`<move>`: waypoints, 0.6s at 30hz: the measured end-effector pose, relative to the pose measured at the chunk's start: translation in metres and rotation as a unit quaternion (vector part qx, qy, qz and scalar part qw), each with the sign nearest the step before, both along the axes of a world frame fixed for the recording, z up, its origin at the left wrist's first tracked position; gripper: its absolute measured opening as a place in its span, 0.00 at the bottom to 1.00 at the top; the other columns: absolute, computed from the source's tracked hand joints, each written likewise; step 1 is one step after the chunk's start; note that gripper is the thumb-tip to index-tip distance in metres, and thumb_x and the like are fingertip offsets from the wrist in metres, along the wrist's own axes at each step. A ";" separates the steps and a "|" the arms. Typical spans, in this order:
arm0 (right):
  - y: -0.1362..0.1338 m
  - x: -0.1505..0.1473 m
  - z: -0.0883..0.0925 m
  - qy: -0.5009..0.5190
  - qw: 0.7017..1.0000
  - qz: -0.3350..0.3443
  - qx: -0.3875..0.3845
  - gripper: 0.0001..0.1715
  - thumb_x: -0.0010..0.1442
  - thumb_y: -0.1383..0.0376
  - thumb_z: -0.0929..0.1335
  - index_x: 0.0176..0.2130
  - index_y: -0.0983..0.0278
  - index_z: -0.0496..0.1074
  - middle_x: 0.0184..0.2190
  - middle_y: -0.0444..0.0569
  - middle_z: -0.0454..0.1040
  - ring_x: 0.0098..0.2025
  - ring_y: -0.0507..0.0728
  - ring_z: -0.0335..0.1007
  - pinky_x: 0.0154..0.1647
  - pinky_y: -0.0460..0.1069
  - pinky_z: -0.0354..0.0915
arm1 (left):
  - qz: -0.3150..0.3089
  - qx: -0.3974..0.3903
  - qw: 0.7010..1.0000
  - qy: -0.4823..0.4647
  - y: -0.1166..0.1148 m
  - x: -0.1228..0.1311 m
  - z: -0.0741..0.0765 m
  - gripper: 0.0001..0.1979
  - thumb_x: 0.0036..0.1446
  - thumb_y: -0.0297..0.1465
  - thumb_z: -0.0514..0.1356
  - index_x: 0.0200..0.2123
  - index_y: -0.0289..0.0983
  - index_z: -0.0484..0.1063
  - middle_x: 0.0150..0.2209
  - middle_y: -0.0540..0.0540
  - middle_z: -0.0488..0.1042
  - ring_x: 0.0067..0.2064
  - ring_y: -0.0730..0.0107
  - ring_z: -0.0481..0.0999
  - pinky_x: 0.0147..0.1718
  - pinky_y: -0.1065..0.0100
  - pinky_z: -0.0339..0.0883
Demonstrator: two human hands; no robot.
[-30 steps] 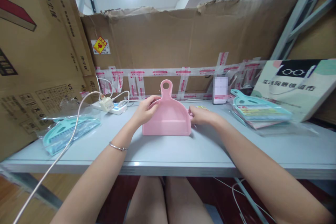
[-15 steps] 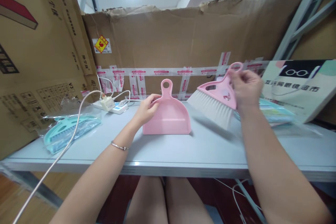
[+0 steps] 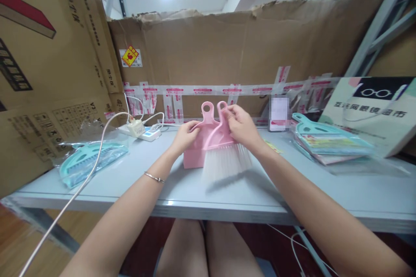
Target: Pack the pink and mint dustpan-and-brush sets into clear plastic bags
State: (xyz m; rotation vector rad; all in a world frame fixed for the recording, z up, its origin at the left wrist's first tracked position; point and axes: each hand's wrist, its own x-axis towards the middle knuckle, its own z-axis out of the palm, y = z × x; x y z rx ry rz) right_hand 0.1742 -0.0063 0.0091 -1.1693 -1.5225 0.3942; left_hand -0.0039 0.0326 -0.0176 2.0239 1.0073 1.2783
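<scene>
Pink brush [image 3: 221,140]: slanted in front of pink dustpan [image 3: 195,156], covering much of its right part.
Right hand [image 3: 242,125]: pinching brush by handle, thumb against fingers.
Left hand [image 3: 186,136]: pinching dustpan's left edge, above tabletop [image 3: 156,192].
Brush and dustpan: judged at step of pairing up.
Bristles [image 3: 225,164]: blurred, cannot tell whether touching tabletop; next, apparently needing squaring to a steady dustpan.

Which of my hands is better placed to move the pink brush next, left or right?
Probably your right: the right hand grips the pink brush near its handle, while the left hand holds the pink dustpan by its left edge.
</scene>
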 end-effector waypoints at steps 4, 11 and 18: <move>0.014 -0.013 -0.008 -0.085 0.994 0.031 -0.063 0.13 0.59 0.63 0.61 0.45 0.62 0.62 0.37 0.49 0.74 0.35 0.55 0.70 0.37 0.50 0.63 | -0.019 -0.090 0.995 -0.042 0.008 0.002 -0.009 0.17 0.52 0.41 0.59 0.34 0.32 0.76 0.31 0.46 0.77 0.34 0.67 0.72 0.32 0.70 0.63; 0.031 -0.014 -0.005 -0.113 0.992 -0.014 -0.045 0.19 0.57 0.65 0.63 0.49 0.66 0.64 0.36 0.51 0.74 0.36 0.56 0.70 0.39 0.50 0.63 | -0.045 -0.115 0.989 -0.082 0.015 0.004 -0.015 0.23 0.53 0.49 0.56 0.28 0.33 0.74 0.28 0.47 0.74 0.33 0.68 0.71 0.34 0.70 0.61; 0.051 -0.023 -0.020 -0.073 0.994 -0.061 0.048 0.20 0.58 0.63 0.63 0.49 0.66 0.64 0.36 0.52 0.74 0.38 0.57 0.70 0.41 0.52 0.64 | -0.058 -0.086 0.994 -0.017 0.015 0.004 -0.014 0.19 0.50 0.46 0.60 0.25 0.33 0.70 0.22 0.52 0.66 0.26 0.75 0.62 0.27 0.71 0.53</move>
